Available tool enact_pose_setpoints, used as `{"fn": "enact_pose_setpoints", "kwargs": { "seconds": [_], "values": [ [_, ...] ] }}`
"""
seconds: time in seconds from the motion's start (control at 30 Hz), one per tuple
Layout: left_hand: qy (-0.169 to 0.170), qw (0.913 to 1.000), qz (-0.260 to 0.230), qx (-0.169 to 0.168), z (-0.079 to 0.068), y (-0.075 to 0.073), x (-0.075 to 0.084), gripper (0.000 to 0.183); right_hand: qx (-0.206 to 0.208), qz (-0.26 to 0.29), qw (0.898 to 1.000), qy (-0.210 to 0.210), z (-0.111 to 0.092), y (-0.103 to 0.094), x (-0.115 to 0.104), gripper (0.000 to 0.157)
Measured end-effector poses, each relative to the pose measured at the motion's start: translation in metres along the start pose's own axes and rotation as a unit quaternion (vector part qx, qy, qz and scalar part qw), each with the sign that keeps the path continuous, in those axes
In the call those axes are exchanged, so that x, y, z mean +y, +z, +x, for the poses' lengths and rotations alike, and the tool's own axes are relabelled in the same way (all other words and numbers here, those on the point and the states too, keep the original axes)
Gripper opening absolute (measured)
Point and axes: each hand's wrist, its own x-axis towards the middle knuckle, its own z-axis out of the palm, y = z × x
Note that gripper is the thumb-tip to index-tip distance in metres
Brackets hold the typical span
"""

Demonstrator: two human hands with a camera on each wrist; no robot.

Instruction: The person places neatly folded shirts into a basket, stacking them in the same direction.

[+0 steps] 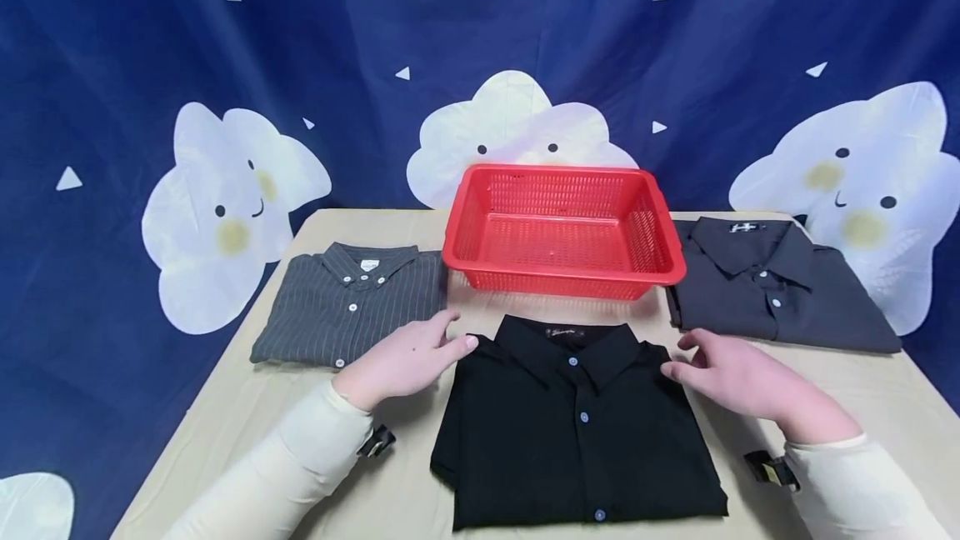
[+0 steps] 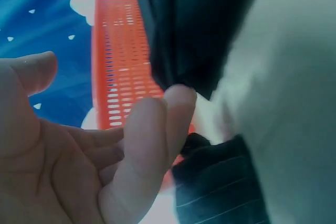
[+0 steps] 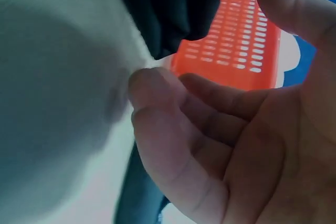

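Observation:
A folded black shirt (image 1: 525, 423) with pale buttons lies flat at the front middle of the table, collar toward the back. Beside its left shoulder is my left hand (image 1: 408, 357), thumb and fingers apart and holding nothing. In the left wrist view the fingertips of the left hand (image 2: 126, 156) overlap the edge of the dark cloth. At the opposite shoulder, my right hand (image 1: 738, 377) hovers with loosely bent fingers and nothing in its grasp. The right wrist view shows the right hand (image 3: 220, 145) just short of the folded black cloth (image 3: 173, 9).
Behind the black shirt stands a red plastic basket (image 1: 562, 280) with perforated walls and nothing inside. A folded dark striped shirt (image 1: 315, 307) lies on its left, a folded dark grey shirt (image 1: 825, 298) on its right. A blue cloud-print curtain (image 1: 360, 23) hangs behind the beige-covered table (image 1: 217, 448).

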Motion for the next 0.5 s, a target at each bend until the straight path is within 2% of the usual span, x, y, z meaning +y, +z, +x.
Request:
{"fn": "enact_pose_setpoints", "kwargs": {
  "seconds": [0.13,0.23,0.37,0.5],
  "values": [
    [-0.025,0.9980,-0.049,-0.032,0.004,0.006,-0.006,0.069,-0.014,0.009,1.000,0.011,0.001,0.005,0.006,0.040],
    [-0.035,0.9936,-0.101,-0.038,0.006,0.009,-0.008,0.054,-0.025,0.036,0.999,0.024,0.001,0.009,0.007,0.034],
    [-0.045,0.9860,-0.151,-0.054,0.008,0.014,-0.012,0.035,-0.050,0.087,0.994,0.047,0.000,0.012,0.007,0.033],
    [-0.053,0.9802,-0.175,-0.076,0.009,0.016,-0.013,0.032,-0.067,0.116,0.989,0.062,-0.001,0.013,0.009,0.035]
  ]
}}
